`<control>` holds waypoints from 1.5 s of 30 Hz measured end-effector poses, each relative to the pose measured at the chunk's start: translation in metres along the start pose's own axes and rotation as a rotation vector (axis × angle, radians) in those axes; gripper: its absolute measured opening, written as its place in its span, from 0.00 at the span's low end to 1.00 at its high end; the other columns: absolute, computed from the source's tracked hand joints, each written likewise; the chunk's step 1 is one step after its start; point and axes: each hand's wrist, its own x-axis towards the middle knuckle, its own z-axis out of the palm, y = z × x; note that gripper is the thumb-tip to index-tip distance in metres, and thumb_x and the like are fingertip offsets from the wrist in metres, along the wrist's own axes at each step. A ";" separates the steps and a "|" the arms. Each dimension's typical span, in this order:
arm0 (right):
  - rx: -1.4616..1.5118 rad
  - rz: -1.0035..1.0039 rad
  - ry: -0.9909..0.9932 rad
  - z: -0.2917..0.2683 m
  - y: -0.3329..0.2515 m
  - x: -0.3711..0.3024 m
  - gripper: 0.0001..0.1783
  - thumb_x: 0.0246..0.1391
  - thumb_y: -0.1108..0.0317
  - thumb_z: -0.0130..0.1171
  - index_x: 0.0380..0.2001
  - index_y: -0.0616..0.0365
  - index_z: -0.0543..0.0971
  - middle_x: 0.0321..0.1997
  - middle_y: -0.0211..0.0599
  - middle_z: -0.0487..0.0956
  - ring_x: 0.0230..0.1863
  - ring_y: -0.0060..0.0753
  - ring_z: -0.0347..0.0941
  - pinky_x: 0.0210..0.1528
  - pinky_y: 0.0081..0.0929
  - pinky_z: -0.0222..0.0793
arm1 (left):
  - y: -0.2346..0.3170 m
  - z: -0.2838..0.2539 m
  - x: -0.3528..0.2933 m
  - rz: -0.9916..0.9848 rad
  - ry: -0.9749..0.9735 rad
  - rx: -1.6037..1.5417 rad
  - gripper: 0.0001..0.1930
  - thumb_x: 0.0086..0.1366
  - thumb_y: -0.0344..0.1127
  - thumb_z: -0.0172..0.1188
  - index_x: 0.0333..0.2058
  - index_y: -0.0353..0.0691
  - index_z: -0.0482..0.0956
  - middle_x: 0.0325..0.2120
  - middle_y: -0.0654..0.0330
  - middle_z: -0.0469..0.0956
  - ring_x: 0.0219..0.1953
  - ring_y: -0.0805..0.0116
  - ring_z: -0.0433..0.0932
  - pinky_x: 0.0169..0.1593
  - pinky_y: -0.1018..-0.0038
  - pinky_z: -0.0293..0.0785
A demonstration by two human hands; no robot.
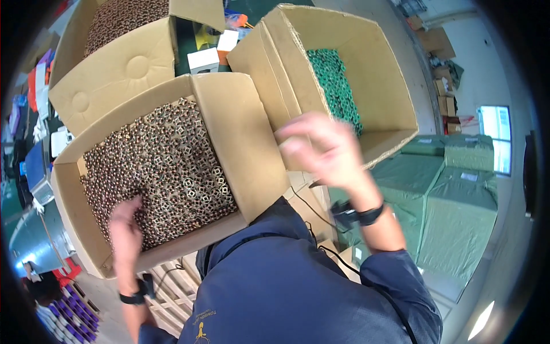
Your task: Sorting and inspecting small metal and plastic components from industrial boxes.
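Observation:
My left hand (125, 232) reaches into the near cardboard box (238, 123) at its left side, with fingertips among small coppery-brown metal pieces (177, 155). The pieces are roundish, with openings in them, and they cover the box floor. Thumb and fingers look apart, and I see nothing held between them. My right hand (326, 150) is raised in front of the right-hand cardboard box (378, 74), near the flap of the near box. Motion blurs its fingers, so whether it holds anything cannot be made out. Small green pieces (337, 89) lie inside the right-hand box.
Another open box (114, 83) of brown pieces stands at the far left. Small white boxes (204, 59) sit between the cartons. Green-wrapped bales (458, 200) are stacked at right. A dark cable (312, 203) hangs near my right arm, and a slatted wooden surface (175, 292) shows below.

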 end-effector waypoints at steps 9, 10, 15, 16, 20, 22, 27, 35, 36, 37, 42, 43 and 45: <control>-0.437 0.567 -0.281 -0.171 0.221 0.053 0.21 0.57 0.54 0.65 0.44 0.60 0.82 0.40 0.41 0.85 0.42 0.35 0.81 0.48 0.32 0.75 | 0.111 0.108 -0.059 -0.445 0.090 -0.062 0.11 0.63 0.30 0.55 0.40 0.39 0.85 0.33 0.51 0.84 0.36 0.51 0.83 0.43 0.62 0.79; -0.553 0.584 -0.464 -0.172 0.246 0.060 0.22 0.56 0.52 0.65 0.45 0.59 0.83 0.42 0.45 0.85 0.45 0.42 0.82 0.50 0.36 0.76 | 0.112 0.110 -0.056 -0.408 0.160 0.004 0.11 0.63 0.30 0.55 0.40 0.39 0.85 0.32 0.51 0.84 0.35 0.51 0.83 0.42 0.62 0.79; -0.874 0.649 -0.867 -0.127 0.357 0.029 0.25 0.56 0.48 0.59 0.49 0.55 0.83 0.51 0.54 0.82 0.54 0.53 0.78 0.56 0.45 0.75 | 0.122 0.110 -0.049 -0.414 0.171 0.027 0.11 0.62 0.31 0.54 0.37 0.38 0.85 0.27 0.51 0.81 0.30 0.51 0.81 0.38 0.63 0.78; -0.899 0.674 -0.915 -0.116 0.376 0.016 0.26 0.56 0.48 0.59 0.50 0.55 0.82 0.52 0.54 0.81 0.54 0.53 0.78 0.56 0.45 0.75 | 0.121 0.111 -0.049 -0.420 0.179 0.044 0.11 0.62 0.31 0.54 0.37 0.38 0.85 0.27 0.51 0.81 0.30 0.51 0.81 0.38 0.63 0.78; -0.847 0.683 -0.882 -0.080 0.408 -0.024 0.28 0.55 0.49 0.59 0.51 0.60 0.80 0.53 0.54 0.81 0.54 0.55 0.78 0.56 0.47 0.75 | 0.122 0.114 -0.050 -0.534 0.167 0.024 0.10 0.63 0.32 0.55 0.36 0.37 0.85 0.26 0.51 0.81 0.28 0.52 0.80 0.36 0.64 0.77; -0.723 0.800 -0.687 -0.070 0.410 -0.032 0.27 0.55 0.52 0.60 0.51 0.61 0.78 0.53 0.53 0.81 0.53 0.56 0.78 0.56 0.48 0.75 | 0.115 0.116 -0.051 -0.444 0.230 0.052 0.10 0.63 0.32 0.55 0.37 0.37 0.84 0.26 0.52 0.81 0.27 0.54 0.80 0.34 0.66 0.76; -0.752 0.633 -0.582 -0.061 0.411 -0.041 0.22 0.52 0.60 0.59 0.49 0.60 0.78 0.48 0.54 0.82 0.51 0.55 0.79 0.53 0.48 0.77 | 0.123 0.113 -0.056 -0.611 0.207 0.024 0.11 0.62 0.32 0.55 0.38 0.36 0.85 0.28 0.50 0.82 0.30 0.52 0.81 0.36 0.65 0.76; -0.763 0.636 -0.574 -0.078 0.417 -0.025 0.23 0.45 0.55 0.65 0.37 0.64 0.84 0.42 0.59 0.83 0.47 0.58 0.80 0.49 0.47 0.77 | 0.129 0.131 -0.063 -0.537 0.386 0.152 0.10 0.58 0.33 0.56 0.34 0.39 0.86 0.31 0.51 0.83 0.34 0.50 0.82 0.43 0.59 0.76; -0.771 0.658 -0.613 -0.094 0.448 -0.029 0.30 0.44 0.45 0.69 0.42 0.60 0.84 0.46 0.59 0.82 0.49 0.59 0.79 0.52 0.48 0.76 | 0.128 0.135 -0.058 -0.503 0.420 0.186 0.10 0.58 0.34 0.56 0.32 0.41 0.86 0.29 0.54 0.83 0.33 0.51 0.81 0.43 0.59 0.74; -0.773 0.610 -0.536 -0.092 0.431 -0.015 0.28 0.42 0.51 0.68 0.43 0.61 0.83 0.45 0.59 0.82 0.48 0.60 0.80 0.51 0.48 0.76 | 0.130 0.135 -0.063 -0.526 0.457 0.231 0.09 0.56 0.34 0.56 0.31 0.43 0.85 0.26 0.56 0.81 0.32 0.53 0.79 0.43 0.60 0.72; -0.362 0.561 -0.255 -0.151 0.442 0.033 0.22 0.45 0.61 0.69 0.41 0.65 0.82 0.33 0.46 0.84 0.32 0.40 0.81 0.40 0.35 0.76 | 0.123 0.135 -0.061 -0.505 0.612 0.255 0.09 0.51 0.33 0.53 0.26 0.44 0.83 0.21 0.60 0.77 0.28 0.57 0.74 0.41 0.62 0.65; -0.165 0.611 -0.239 -0.162 0.426 0.046 0.18 0.49 0.66 0.67 0.43 0.65 0.81 0.28 0.36 0.81 0.28 0.26 0.76 0.32 0.27 0.73 | 0.122 0.132 -0.063 -0.480 0.646 0.264 0.09 0.50 0.33 0.53 0.26 0.44 0.82 0.21 0.60 0.77 0.28 0.57 0.74 0.41 0.62 0.65; 0.024 0.527 -0.133 -0.186 0.381 0.065 0.12 0.57 0.68 0.60 0.43 0.63 0.79 0.26 0.25 0.74 0.21 0.16 0.67 0.22 0.17 0.61 | 0.119 0.123 -0.066 -0.441 0.689 0.267 0.09 0.48 0.32 0.53 0.25 0.44 0.82 0.21 0.60 0.77 0.28 0.57 0.73 0.41 0.61 0.65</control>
